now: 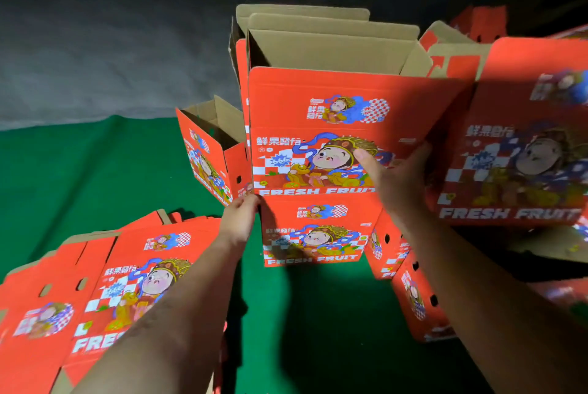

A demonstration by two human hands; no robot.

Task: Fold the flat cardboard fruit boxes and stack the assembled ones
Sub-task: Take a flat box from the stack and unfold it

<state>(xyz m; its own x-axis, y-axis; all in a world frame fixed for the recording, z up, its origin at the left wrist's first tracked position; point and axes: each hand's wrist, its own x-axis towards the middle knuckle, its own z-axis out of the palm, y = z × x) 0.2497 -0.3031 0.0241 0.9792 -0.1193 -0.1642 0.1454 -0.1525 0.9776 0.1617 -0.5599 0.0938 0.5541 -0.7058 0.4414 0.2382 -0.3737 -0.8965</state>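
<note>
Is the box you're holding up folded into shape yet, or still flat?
Folded and open-topped: the held box shows brown inner walls and upright top flaps, with the left hand at its bottom corner and the right hand gripping its right side.

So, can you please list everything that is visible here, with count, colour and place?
held box: one, red, brown inside, open top, centre, atop another box
lower box: one, red, centre, under the held box
small open box: one, red, left of the stack
flat boxes: a pile, red, lower left
side boxes: several, red, right, blurred
floor cover: one, green, underneath
left hand: grips the held box's lower left corner
right hand: grips its right side
</note>
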